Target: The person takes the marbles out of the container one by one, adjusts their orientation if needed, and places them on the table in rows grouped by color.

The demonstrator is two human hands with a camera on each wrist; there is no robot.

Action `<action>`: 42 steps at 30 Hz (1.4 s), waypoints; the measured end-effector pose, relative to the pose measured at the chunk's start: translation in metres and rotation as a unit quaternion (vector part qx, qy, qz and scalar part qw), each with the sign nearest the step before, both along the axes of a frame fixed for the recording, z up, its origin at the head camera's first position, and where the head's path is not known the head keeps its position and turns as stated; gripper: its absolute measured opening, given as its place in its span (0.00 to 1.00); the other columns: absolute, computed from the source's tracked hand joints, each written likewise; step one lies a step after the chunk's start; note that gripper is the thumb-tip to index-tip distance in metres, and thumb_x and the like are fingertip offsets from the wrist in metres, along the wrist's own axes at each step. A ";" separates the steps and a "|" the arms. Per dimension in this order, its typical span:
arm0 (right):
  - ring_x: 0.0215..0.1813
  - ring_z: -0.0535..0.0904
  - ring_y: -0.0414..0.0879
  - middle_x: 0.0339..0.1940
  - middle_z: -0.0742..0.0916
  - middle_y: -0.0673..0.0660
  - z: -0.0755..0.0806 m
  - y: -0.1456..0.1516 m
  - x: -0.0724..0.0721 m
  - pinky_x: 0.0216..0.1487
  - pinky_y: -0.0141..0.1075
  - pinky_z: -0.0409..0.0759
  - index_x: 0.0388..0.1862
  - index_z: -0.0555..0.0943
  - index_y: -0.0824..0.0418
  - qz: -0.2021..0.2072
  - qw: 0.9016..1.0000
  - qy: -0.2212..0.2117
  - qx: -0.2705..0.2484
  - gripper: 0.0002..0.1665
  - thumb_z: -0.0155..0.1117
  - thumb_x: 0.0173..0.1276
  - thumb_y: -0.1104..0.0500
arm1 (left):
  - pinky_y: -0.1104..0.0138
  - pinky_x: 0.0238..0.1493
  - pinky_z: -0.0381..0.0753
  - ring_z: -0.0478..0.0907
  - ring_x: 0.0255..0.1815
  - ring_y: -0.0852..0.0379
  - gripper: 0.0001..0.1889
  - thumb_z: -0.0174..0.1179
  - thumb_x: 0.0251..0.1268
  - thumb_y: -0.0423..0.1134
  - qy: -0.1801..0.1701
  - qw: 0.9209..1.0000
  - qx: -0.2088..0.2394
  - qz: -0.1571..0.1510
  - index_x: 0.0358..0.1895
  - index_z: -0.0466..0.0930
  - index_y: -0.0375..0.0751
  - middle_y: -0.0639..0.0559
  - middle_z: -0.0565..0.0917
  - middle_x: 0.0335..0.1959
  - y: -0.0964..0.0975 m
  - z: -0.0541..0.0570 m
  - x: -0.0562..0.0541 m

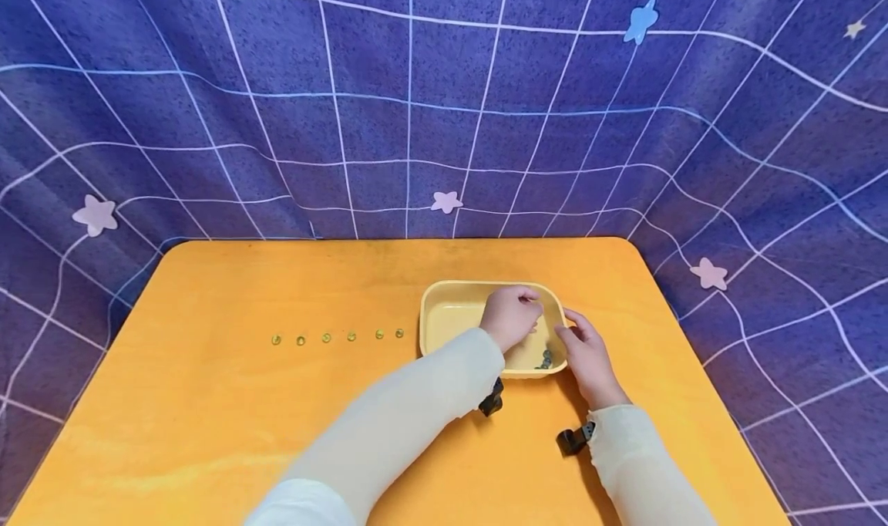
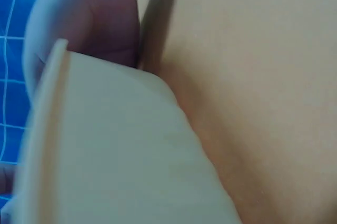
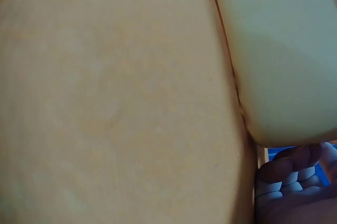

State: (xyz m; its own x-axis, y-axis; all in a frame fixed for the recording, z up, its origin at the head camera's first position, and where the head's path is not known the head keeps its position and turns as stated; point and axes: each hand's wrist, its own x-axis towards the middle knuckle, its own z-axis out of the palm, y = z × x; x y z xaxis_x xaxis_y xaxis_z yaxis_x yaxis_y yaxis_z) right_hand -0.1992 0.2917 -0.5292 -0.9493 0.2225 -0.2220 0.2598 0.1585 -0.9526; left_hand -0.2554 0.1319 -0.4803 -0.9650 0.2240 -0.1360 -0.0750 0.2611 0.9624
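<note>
A pale yellow plastic bin (image 1: 444, 310) stands right of the table's middle in the head view; its side wall (image 2: 121, 139) fills much of the left wrist view. My left hand (image 1: 512, 316) reaches over the bin with curled fingers, and whatever may lie between its fingertips is hidden. Small dark, shiny round pieces (image 1: 546, 358) lie in the bin's near right corner. At the bin's right end, my right hand (image 1: 590, 356) holds the rim, thumb at the edge and fingers outside. In the right wrist view its fingertips (image 3: 276, 170) are against the bin's end.
Several small yellow-green round pieces (image 1: 327, 338) lie spaced in a row on the orange tabletop (image 1: 208, 418), left of the bin. A blue gridded curtain (image 1: 388, 125) with stars hangs behind and beside the table. Black wrist cameras (image 1: 574, 440) sit at the sleeves.
</note>
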 end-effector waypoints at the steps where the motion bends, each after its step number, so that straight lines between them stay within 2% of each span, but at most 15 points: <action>1: 0.49 0.81 0.54 0.53 0.79 0.67 0.000 0.000 0.000 0.44 0.34 0.85 0.77 0.71 0.53 -0.001 1.000 0.003 -0.001 0.27 0.55 0.83 0.52 | 0.67 0.31 0.84 0.88 0.30 0.52 0.10 0.64 0.70 0.34 0.003 1.000 -0.011 0.001 0.50 0.89 0.40 0.56 0.85 0.30 0.002 -0.001 -0.001; 5: 0.50 0.81 0.53 0.55 0.79 0.67 0.002 0.000 -0.001 0.45 0.33 0.85 0.77 0.71 0.53 -0.001 1.000 0.004 -0.005 0.27 0.55 0.82 0.52 | 0.69 0.33 0.82 0.82 0.23 0.63 0.09 0.67 0.70 0.36 0.030 0.997 -0.066 -0.005 0.49 0.89 0.42 0.58 0.85 0.29 0.008 -0.009 -0.008; 8: 0.52 0.81 0.53 0.56 0.79 0.67 0.002 0.001 -0.002 0.46 0.33 0.84 0.77 0.70 0.53 0.000 1.000 0.005 -0.011 0.27 0.55 0.83 0.52 | 0.69 0.35 0.81 0.80 0.22 0.64 0.09 0.66 0.70 0.37 0.032 0.996 -0.085 -0.007 0.50 0.88 0.43 0.58 0.85 0.28 0.012 -0.014 -0.012; 14: 0.52 0.81 0.56 0.56 0.78 0.66 0.001 0.000 -0.002 0.47 0.37 0.85 0.78 0.69 0.54 0.006 1.000 0.003 -0.018 0.28 0.54 0.83 0.52 | 0.67 0.31 0.81 0.81 0.17 0.60 0.13 0.61 0.71 0.36 0.009 0.995 -0.104 0.000 0.55 0.87 0.44 0.58 0.84 0.26 0.015 -0.025 -0.018; 17: 0.53 0.81 0.57 0.56 0.78 0.66 -0.001 0.000 -0.002 0.48 0.37 0.85 0.78 0.69 0.54 0.007 1.000 0.000 -0.021 0.28 0.54 0.83 0.52 | 0.68 0.33 0.81 0.81 0.17 0.60 0.14 0.62 0.70 0.35 0.006 0.993 -0.117 -0.004 0.56 0.86 0.42 0.58 0.84 0.27 0.015 -0.031 -0.021; 21: 0.52 0.81 0.56 0.55 0.79 0.67 -0.003 -0.001 -0.002 0.47 0.37 0.85 0.77 0.71 0.54 0.002 1.000 0.002 -0.025 0.27 0.55 0.83 0.53 | 0.67 0.38 0.81 0.81 0.21 0.61 0.17 0.62 0.68 0.35 0.005 0.989 -0.145 -0.010 0.59 0.85 0.42 0.56 0.86 0.32 0.015 -0.037 -0.025; 26: 0.50 0.81 0.53 0.53 0.79 0.67 -0.004 -0.002 -0.001 0.45 0.34 0.85 0.75 0.72 0.53 0.001 1.000 0.009 -0.020 0.26 0.56 0.82 0.53 | 0.65 0.48 0.82 0.82 0.35 0.59 0.18 0.61 0.66 0.35 0.022 0.983 -0.181 -0.017 0.58 0.86 0.41 0.54 0.88 0.40 0.014 -0.043 -0.030; 31: 0.48 0.79 0.52 0.51 0.79 0.66 -0.004 -0.002 -0.002 0.44 0.34 0.84 0.75 0.73 0.54 0.003 1.000 0.015 -0.010 0.25 0.56 0.82 0.53 | 0.63 0.53 0.81 0.83 0.41 0.57 0.14 0.62 0.67 0.37 0.040 0.978 -0.202 -0.029 0.53 0.87 0.41 0.55 0.87 0.36 0.014 -0.050 -0.033; 37: 0.46 0.79 0.51 0.48 0.79 0.65 -0.004 0.000 -0.002 0.42 0.33 0.83 0.75 0.73 0.54 0.004 1.000 0.020 -0.005 0.26 0.57 0.82 0.53 | 0.64 0.51 0.81 0.82 0.39 0.58 0.12 0.63 0.67 0.36 0.052 0.975 -0.211 -0.045 0.50 0.88 0.41 0.57 0.86 0.31 0.014 -0.048 -0.034; 42: 0.48 0.78 0.53 0.51 0.78 0.65 -0.003 0.003 -0.002 0.44 0.33 0.83 0.75 0.73 0.52 0.005 1.000 0.016 -0.009 0.26 0.56 0.82 0.52 | 0.65 0.46 0.80 0.80 0.35 0.59 0.06 0.63 0.67 0.34 0.050 0.973 -0.215 -0.063 0.42 0.88 0.44 0.59 0.84 0.28 0.015 -0.041 -0.033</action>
